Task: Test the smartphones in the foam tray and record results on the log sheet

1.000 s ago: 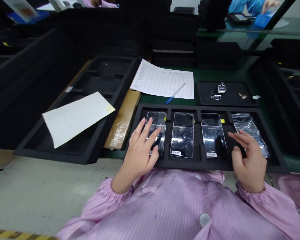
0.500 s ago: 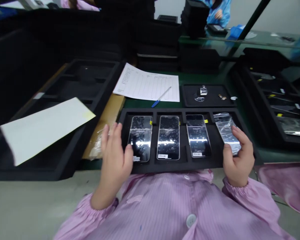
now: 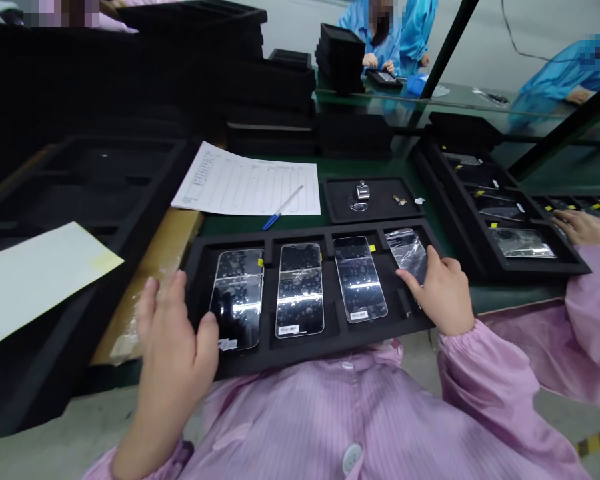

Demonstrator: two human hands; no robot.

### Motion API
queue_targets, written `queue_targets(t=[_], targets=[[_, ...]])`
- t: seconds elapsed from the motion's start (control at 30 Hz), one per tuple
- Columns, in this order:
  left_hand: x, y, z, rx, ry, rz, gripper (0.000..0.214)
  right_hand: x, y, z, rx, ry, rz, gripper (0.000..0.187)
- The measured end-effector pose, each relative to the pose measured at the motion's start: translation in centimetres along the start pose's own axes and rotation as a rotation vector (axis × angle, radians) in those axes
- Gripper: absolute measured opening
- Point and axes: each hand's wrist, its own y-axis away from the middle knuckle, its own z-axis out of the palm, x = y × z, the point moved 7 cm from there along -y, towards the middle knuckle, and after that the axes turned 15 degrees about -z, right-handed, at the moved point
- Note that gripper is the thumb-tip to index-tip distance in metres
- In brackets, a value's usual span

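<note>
A black foam tray (image 3: 300, 351) with four slots lies in front of me. Three bare phones (image 3: 237, 298) (image 3: 300, 288) (image 3: 360, 278) fill the left slots, and a phone in a clear plastic bag (image 3: 406, 248) sits in the right slot. My left hand (image 3: 173, 340) rests at the tray's left end. Its fingers are stretched out past the edge and its thumb lies beside the leftmost phone. My right hand (image 3: 443, 293) covers the near end of the bagged phone with curled fingers.
Behind the tray lie a printed form (image 3: 250, 180), a blue pen (image 3: 281, 208) and a small black tray (image 3: 405, 210) holding a metal part. A large foam tray with a white sheet (image 3: 35, 273) is at left. At right, a neighbour's hand (image 3: 585, 227) reaches into another phone tray (image 3: 485, 267).
My left hand has slid off the leftmost phone to the tray's left edge. My right hand has closed over the bagged phone. The view has swung rightward.
</note>
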Motion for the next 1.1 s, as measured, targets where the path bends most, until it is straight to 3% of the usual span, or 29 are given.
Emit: queue_targets(t=[0.1,0.33,0.5,0.57,0.6,0.73,0.8,0.9,1.03,1.1], targets=[[0.2,0.1,-0.3,0.037,-0.018,0.000,0.068,-0.5,-0.7,0.7,-0.014,0.041,0.012,0.085],[0.5,0.2,-0.7,0.067,-0.009,0.040,0.068,0.0,-1.1,0.9,0.035,-0.102,0.125,0.067],[1.0,0.8,-0.6,0.025,0.133,0.016,0.067,1.8,-0.4,0.0,0.132,-0.391,0.221,0.067],[2.2,1.4,0.4,-0.106,0.281,-0.007,0.064,1.9,0.0,-0.4,0.147,-0.626,0.274,0.069],[3.2,1.8,1.4,-0.226,0.387,-0.027,0.062,1.3,0.1,-0.8,0.154,-0.731,0.277,0.070],[9.5,4.7,6.3,-0.987,0.984,-0.195,0.057,-5.1,0.0,-4.1,0.201,-0.868,0.079,0.072],[12.5,5.5,7.4,-1.211,1.302,-0.314,0.060,-8.8,0.2,-5.5,0.195,-0.846,-0.043,0.078],[13.6,5.0,7.8,-1.231,1.561,-0.506,0.063,-11.9,0.9,-6.5,0.165,-0.923,-0.187,0.075],[11.8,4.5,7.8,-1.211,1.635,-0.686,0.053,-11.0,2.2,-6.3,0.231,-1.204,-0.179,0.060],[10.8,4.3,7.6,-1.148,1.649,-0.716,0.046,-10.8,2.7,-5.3,0.199,-1.329,-0.148,0.059]])
